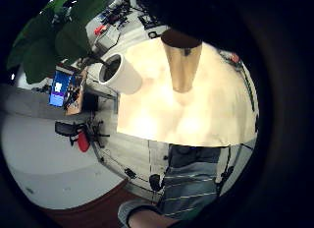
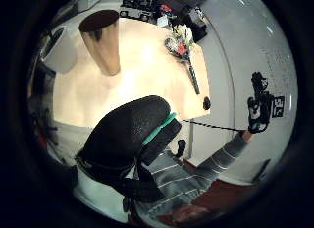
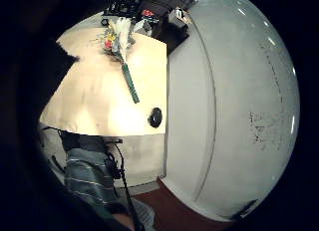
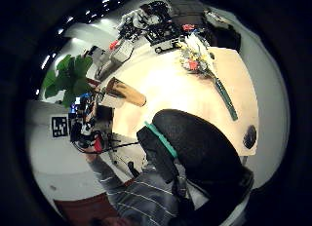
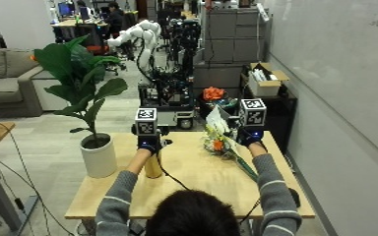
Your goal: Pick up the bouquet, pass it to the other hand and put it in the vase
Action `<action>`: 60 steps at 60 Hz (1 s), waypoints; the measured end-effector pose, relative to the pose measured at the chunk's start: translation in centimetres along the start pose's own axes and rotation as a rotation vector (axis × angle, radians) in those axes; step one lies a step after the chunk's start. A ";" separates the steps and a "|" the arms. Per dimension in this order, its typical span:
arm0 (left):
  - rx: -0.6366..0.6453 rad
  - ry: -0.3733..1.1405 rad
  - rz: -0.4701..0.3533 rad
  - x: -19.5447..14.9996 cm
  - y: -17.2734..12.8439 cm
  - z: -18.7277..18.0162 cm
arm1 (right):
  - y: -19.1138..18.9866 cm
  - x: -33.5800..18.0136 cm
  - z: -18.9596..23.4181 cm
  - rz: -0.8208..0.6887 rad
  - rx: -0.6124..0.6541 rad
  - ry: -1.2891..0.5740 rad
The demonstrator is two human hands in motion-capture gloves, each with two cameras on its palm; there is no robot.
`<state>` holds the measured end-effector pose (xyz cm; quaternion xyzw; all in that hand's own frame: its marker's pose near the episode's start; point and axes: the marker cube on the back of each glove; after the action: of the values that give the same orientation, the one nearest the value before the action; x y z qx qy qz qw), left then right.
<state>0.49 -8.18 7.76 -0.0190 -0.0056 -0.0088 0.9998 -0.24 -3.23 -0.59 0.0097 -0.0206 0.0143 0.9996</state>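
- I see the bouquet [image 5: 223,145] lying flat on the wooden table [image 5: 195,194], right of centre, blossoms toward the far edge, green wrapped stem [image 5: 245,167] running to the near right.
- Right hand [image 5: 250,134] is raised over the far right of the table, just beside the bouquet's flower end; I see no contact with it from the outside view.
- Right palm views show the bouquet [image 4: 204,65] lying free on the table [image 3: 94,106], well apart from the camera, so nothing held there.
- I cannot tell whether the right hand's fingers are spread or curled; the glove is too small and partly hidden.
- The vase [image 5: 153,166], a tall gold one, stands upright on the left half of the table, well left of the bouquet.
- Left hand [image 5: 149,143] is raised directly above the vase's mouth, close to it; touching or not, I cannot tell.
- Left palm view shows the vase [image 1: 182,61] standing on the table below the palm, not gripped.
- Left fingers' pose: I cannot tell.
- Both forearms, in grey striped sleeves [image 5: 267,187], reach forward and up from the near edge, roughly parallel.
- White pot [image 5: 99,155] with a big-leafed plant [image 5: 78,73] sits at the table's far left corner, just left of the vase.
- Small dark round object [image 3: 155,117] lies by the table's near right edge.
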 end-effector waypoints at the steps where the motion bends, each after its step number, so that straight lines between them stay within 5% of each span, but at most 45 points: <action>1: -0.001 0.006 0.004 0.2 0.1 0.0 | -0.1 -0.1 0.2 -0.002 -0.006 -0.006; 13: 0.008 0.063 0.049 2.3 -1.3 0.4 | -0.7 -1.6 0.4 -0.002 0.005 -0.002; 17: 0.003 0.068 0.064 3.4 0.9 -1.3 | -0.5 -2.3 0.4 0.003 -0.014 0.018; 26: 0.030 0.093 0.092 4.6 -1.7 0.7 | -2.0 -3.2 1.0 0.005 -0.022 0.015; 37: 0.078 0.094 0.133 6.5 3.2 -2.3 | -4.0 -3.0 1.2 0.084 -0.022 -0.032; 44: 0.104 0.099 0.169 7.1 0.8 -0.1 | -5.4 -1.7 1.1 0.168 0.004 -0.043; 60: 0.113 0.112 0.273 8.6 0.8 3.0 | -9.2 4.5 5.0 0.329 -0.009 -0.086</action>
<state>9.03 -7.41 10.86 0.0372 0.0522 0.1266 0.9899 4.34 -12.45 4.40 0.0022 -0.0650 0.1770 0.9821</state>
